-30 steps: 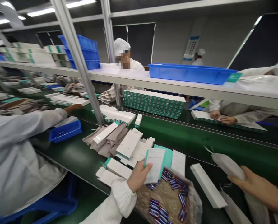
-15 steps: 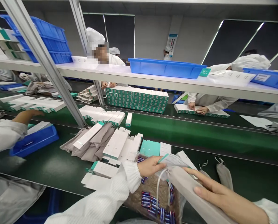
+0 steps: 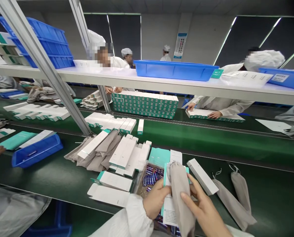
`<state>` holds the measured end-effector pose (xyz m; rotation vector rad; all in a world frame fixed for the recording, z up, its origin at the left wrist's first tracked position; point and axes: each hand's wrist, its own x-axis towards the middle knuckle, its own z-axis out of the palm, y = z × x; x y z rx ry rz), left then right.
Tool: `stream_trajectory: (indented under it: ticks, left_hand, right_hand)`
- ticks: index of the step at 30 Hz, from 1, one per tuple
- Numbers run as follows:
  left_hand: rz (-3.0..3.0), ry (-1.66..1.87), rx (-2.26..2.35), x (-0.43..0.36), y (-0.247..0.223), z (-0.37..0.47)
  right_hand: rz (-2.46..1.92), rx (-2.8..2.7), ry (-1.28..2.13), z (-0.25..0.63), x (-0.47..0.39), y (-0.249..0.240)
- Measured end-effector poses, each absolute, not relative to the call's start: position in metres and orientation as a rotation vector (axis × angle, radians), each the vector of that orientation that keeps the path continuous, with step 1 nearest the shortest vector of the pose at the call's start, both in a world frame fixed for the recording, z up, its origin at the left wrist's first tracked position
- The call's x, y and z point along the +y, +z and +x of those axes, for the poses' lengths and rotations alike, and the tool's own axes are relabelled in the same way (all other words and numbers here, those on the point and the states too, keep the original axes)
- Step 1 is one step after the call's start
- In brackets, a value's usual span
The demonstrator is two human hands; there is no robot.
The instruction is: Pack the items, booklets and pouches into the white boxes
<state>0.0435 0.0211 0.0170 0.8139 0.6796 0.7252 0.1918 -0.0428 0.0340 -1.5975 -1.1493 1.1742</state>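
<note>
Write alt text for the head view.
A person's left hand and right hand hold a grey cloth pouch against a printed leaflet above blue batteries. White cartons lie on the green workbench; beyond a shelf holding blue bins are co-workers in white caps.

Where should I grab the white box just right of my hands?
Probably around the middle, pinching the white box across its narrow width from above: it lies flat, long and slim, its top uncovered; a gray pouch lies by its near end. Your right hand is nearest.

The left hand (image 3: 157, 199) holds a printed leaflet (image 3: 169, 212) behind the grey pouch (image 3: 181, 194) in the right hand (image 3: 205, 210); batteries (image 3: 150, 179) lie beneath.
</note>
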Motion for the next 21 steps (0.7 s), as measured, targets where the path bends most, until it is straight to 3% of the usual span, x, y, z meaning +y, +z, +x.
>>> stream_trajectory:
  ticks: [5, 10, 16, 21]
  left_hand:
    - [0.861, 0.771, 0.773, 0.014, 0.018, 0.035]
    - [1.177, 0.717, 0.878, 0.013, 0.009, 0.025]
    - [1.706, 0.624, 0.835, 0.007, -0.008, 0.024]
    - [1.825, 0.442, 1.077, 0.000, -0.023, 0.027]
  right_hand:
    - [-1.770, -1.196, 0.585, 0.181, -0.037, -0.007]
    - [-1.708, -1.159, 0.900, 0.174, -0.031, -0.029]
    - [-1.782, -1.169, 0.785, 0.161, -0.036, -0.060]
    - [-1.655, -1.198, 0.840, 0.154, -0.051, -0.095]
